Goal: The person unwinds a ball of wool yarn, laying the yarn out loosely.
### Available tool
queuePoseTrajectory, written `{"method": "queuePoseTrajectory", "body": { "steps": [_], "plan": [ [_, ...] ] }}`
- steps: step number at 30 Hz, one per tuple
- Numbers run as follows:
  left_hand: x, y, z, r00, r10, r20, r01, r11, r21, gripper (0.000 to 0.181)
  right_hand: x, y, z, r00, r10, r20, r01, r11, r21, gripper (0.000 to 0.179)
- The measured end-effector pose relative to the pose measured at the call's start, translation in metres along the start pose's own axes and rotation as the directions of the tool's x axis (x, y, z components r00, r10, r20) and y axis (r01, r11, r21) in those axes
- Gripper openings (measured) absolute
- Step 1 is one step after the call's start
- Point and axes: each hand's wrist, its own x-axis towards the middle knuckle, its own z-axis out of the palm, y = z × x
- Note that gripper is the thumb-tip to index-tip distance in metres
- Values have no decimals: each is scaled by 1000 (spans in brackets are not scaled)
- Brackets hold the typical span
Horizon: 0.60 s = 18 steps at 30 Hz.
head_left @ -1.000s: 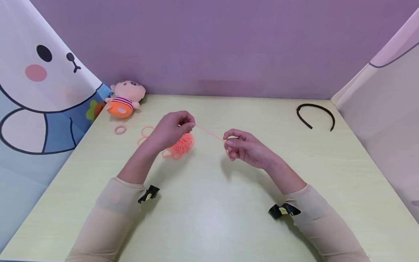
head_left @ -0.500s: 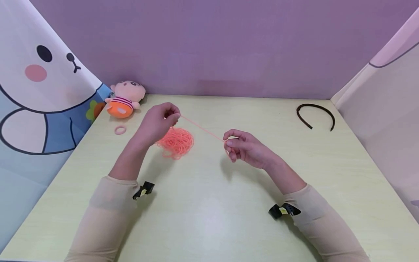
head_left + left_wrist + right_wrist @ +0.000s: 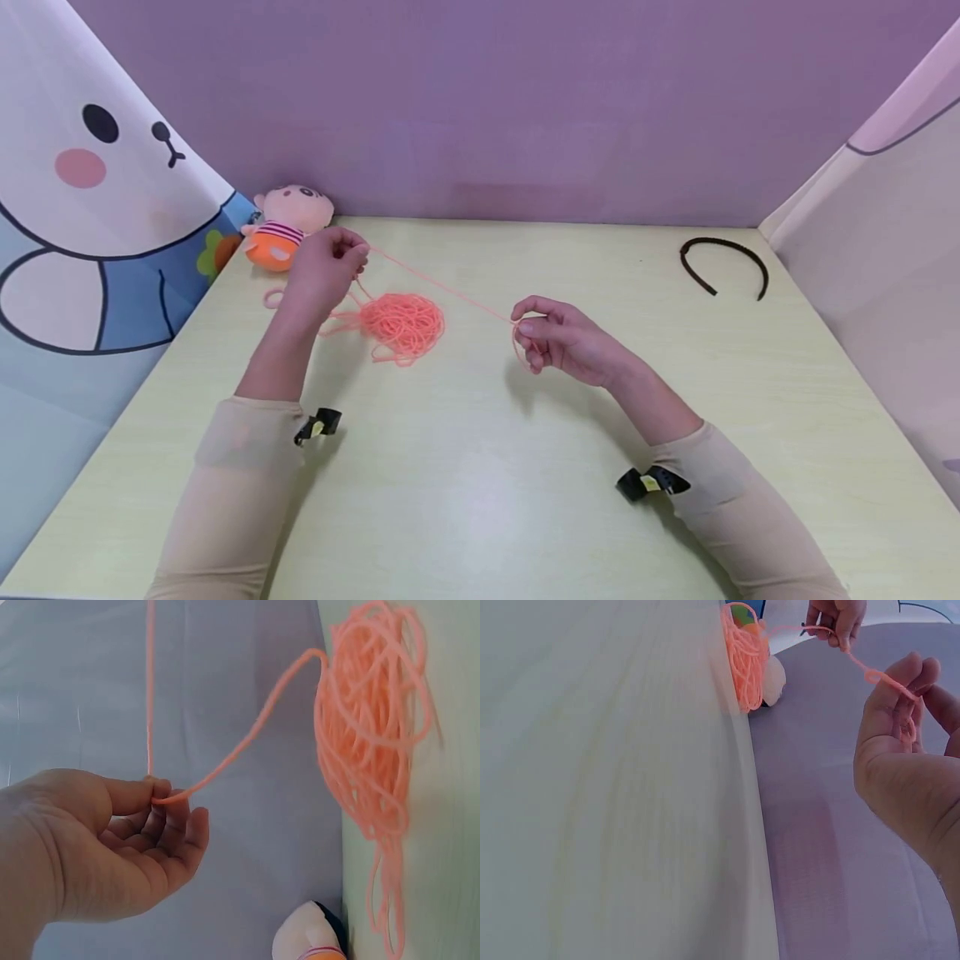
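Observation:
A loose heap of coral-pink yarn (image 3: 405,327) lies on the table, left of the middle. Above and behind it, my left hand (image 3: 322,271) pinches the strand between thumb and index finger. In the left wrist view one length sags from that pinch to the heap (image 3: 367,727), while another runs straight off. My right hand (image 3: 566,342) holds the other end between thumb and fingers, and a short loop dangles below them. Between the two hands the strand (image 3: 442,285) is stretched taut on a slant. The right wrist view shows yarn lying across the right hand's fingers (image 3: 900,690).
At the back left a plush toy (image 3: 288,221) with an orange bottom leans near the corner, just behind my left hand. A pink ring (image 3: 273,297) lies partly hidden by the left wrist. A black headband (image 3: 723,243) rests at the back right. A purple wall closes the rear.
My left hand has moved left and back with the pinched strand, lengthening the stretch between the hands and uncovering the heap. My right hand has stayed in place.

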Motion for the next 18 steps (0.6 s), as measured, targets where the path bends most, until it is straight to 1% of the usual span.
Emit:
{"method": "queuePoseTrajectory", "body": {
  "steps": [3,5,7,9,10,13,15,16,17,18],
  "plan": [
    [0,1,11,998,69,13,-69,997,24,24,0,0,-1,1000,-4,-1,4,1000,0,14],
    [-3,4,23,990,125,57,-128,991,37,25,-1,0,-1,1000,-6,1,6,1000,-1,14],
    [-9,8,36,975,184,122,-190,981,38,27,-1,0,0,1000,-7,1,7,1000,1,14],
    [-17,15,50,949,231,213,-241,970,23,28,-1,0,0,1000,-9,4,9,1000,1,13],
    [-21,18,57,933,252,258,-264,964,11,27,-2,0,1,1000,-11,6,11,1000,1,13],
    [-33,26,74,872,312,378,-321,946,-41,25,-1,-1,1,1000,-14,10,14,1000,3,12],
    [-40,30,83,834,340,434,-341,937,-79,25,-1,-1,2,1000,-14,16,14,1000,5,12],
    [-43,31,87,818,352,455,-345,933,-100,24,-1,-2,2,1000,-15,20,15,1000,5,12],
    [-46,32,90,806,357,472,-346,931,-115,24,-1,-2,2,1000,-15,23,15,1000,7,12],
    [-48,33,92,796,361,485,-345,930,-125,24,-1,-2,2,999,-17,28,17,1000,7,11]
  ]
}}
